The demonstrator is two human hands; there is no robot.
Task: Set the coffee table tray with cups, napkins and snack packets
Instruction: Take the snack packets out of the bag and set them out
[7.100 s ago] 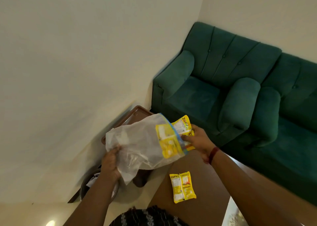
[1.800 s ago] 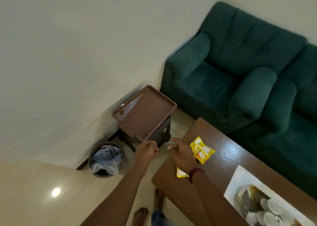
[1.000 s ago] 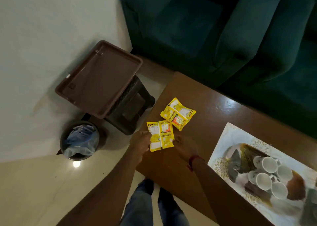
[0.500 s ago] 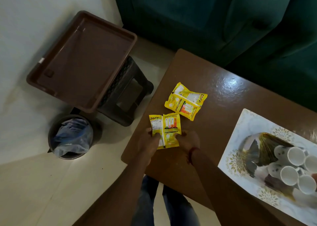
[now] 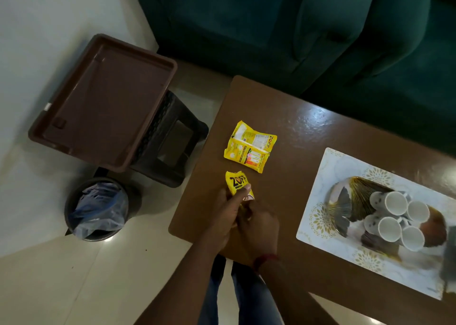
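My left hand (image 5: 225, 216) and my right hand (image 5: 259, 222) both grip a small yellow snack packet (image 5: 237, 182), folded over, above the near left corner of the brown coffee table (image 5: 291, 176). A second yellow snack packet (image 5: 249, 150) lies flat on the table just beyond it. A white patterned tray (image 5: 318, 216) sits on the table's right side. Several white cups (image 5: 394, 222) are clustered on it, next to a dark gold-edged dish (image 5: 350, 201).
An empty brown plastic tray (image 5: 106, 102) rests on a dark stool (image 5: 172, 139) left of the table. A bin (image 5: 97, 208) lined with a plastic bag stands on the pale floor below it. A green sofa (image 5: 296, 28) runs along the table's far side.
The packet, held flat and spread between both hands half a second ago, is now folded and bunched between them. The view has shifted slightly right.
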